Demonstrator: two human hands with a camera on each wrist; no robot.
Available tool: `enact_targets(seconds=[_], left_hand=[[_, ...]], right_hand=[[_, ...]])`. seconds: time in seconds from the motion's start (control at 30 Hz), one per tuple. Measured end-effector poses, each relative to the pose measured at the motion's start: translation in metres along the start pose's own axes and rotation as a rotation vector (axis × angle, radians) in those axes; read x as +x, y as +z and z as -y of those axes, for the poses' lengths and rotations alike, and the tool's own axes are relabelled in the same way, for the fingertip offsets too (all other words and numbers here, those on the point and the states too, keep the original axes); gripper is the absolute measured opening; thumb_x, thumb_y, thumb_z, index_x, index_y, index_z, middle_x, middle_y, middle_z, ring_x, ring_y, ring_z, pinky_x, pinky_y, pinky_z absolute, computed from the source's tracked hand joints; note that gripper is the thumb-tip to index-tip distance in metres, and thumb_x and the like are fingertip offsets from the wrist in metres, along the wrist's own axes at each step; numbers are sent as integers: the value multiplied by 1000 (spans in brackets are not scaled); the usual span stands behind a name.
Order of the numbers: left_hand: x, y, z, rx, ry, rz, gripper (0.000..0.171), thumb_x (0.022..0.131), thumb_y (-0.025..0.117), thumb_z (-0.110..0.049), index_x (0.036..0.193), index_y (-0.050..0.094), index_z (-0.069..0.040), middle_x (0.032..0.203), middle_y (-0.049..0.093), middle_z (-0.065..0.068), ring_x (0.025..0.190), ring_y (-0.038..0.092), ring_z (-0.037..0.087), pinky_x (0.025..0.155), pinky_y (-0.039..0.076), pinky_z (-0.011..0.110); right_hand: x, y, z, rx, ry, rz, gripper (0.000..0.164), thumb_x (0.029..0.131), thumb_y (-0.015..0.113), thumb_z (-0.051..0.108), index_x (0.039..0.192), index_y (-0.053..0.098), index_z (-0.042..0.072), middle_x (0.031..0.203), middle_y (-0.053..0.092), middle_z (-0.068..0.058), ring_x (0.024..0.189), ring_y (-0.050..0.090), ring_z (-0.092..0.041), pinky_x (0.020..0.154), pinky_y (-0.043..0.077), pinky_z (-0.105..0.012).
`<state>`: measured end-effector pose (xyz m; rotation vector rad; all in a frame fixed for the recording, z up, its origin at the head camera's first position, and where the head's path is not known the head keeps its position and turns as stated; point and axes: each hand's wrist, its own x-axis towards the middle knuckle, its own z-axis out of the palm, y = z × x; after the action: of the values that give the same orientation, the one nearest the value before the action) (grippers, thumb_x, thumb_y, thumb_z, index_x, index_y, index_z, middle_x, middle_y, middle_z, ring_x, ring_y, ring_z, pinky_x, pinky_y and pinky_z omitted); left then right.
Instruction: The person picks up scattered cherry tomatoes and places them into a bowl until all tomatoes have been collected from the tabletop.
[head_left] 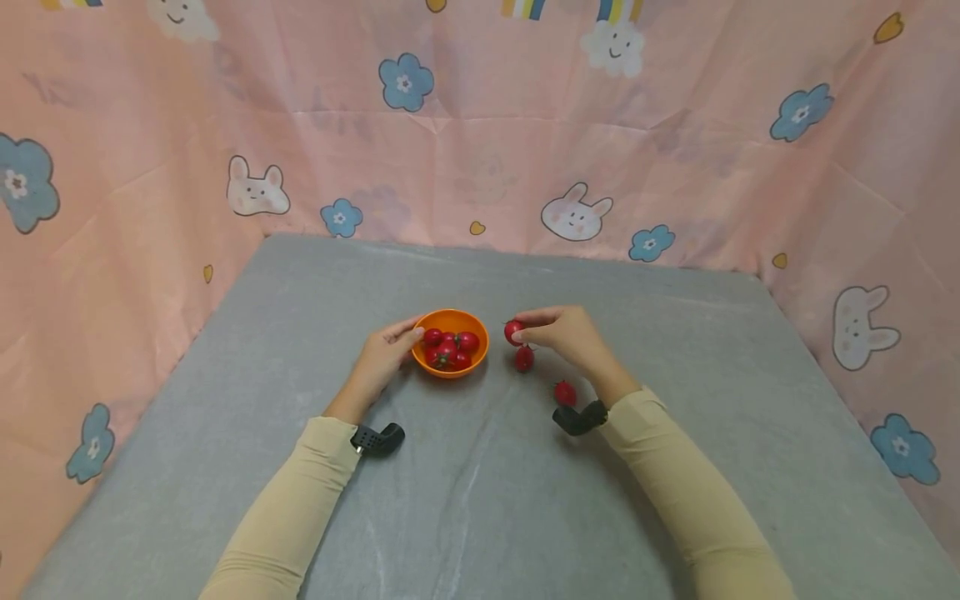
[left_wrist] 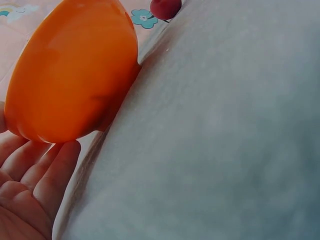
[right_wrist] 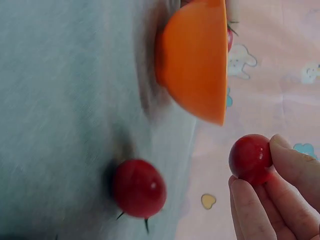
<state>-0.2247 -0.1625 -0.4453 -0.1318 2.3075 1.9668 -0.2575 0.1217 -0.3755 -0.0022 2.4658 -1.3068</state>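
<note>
An orange bowl [head_left: 483, 354] holding several cherry tomatoes [head_left: 446, 352] stands on the grey table. My left hand [head_left: 381, 360] grips its left side, thumb at the rim and fingertips against the outer wall, as the left wrist view of the bowl [left_wrist: 75, 70] shows. To the right of the bowl, my right hand [head_left: 566, 335] pinches a cherry tomato [right_wrist: 250, 156] between thumb and fingertips, raised off the table. Below that hand a second cherry tomato [head_left: 524, 359] lies on the table, and another tomato [head_left: 565, 392] rests nearer the right wrist.
The grey table [head_left: 465, 517] reaches back to a pink curtain [head_left: 465, 150] printed with rabbits, flowers and clouds, which also runs along both sides. A black wrist camera [head_left: 378, 439] is strapped on the left wrist, and another black camera [head_left: 579, 418] on the right.
</note>
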Motion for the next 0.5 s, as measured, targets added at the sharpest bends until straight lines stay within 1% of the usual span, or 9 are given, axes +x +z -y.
enact_targets(seconds=[0.1, 0.27, 0.37, 0.5], left_hand=[[0, 0, 0, -1, 2, 2, 44, 102, 55, -30, 142, 56, -11, 144, 57, 10, 128, 56, 24, 94, 53, 30], [0, 0, -1, -5, -4, 4, 44, 102, 56, -30, 142, 56, -11, 145, 57, 9, 128, 55, 24, 93, 52, 28], [0, -1, -1, -3, -4, 1, 44, 102, 56, -30, 142, 56, -11, 144, 57, 10, 128, 56, 24, 93, 52, 28], [0, 0, -1, 1, 0, -1, 44, 102, 56, -30, 141, 57, -11, 144, 58, 9, 127, 56, 23, 93, 52, 29]], right_hand=[[2, 4, 6, 20, -6, 3, 39, 86, 78, 32, 123, 72, 20, 134, 65, -5, 127, 48, -27, 108, 42, -49], [2, 10, 16, 29, -3, 4, 38, 85, 78, 31, 121, 73, 20, 131, 67, -4, 127, 47, -25, 108, 42, -48], [3, 14, 21, 33, -14, 7, 38, 85, 79, 29, 121, 73, 19, 129, 68, -4, 124, 50, -26, 107, 43, -48], [4, 18, 28, 32, -13, 16, 38, 83, 81, 30, 120, 74, 20, 127, 69, -3, 121, 54, -25, 109, 41, -49]])
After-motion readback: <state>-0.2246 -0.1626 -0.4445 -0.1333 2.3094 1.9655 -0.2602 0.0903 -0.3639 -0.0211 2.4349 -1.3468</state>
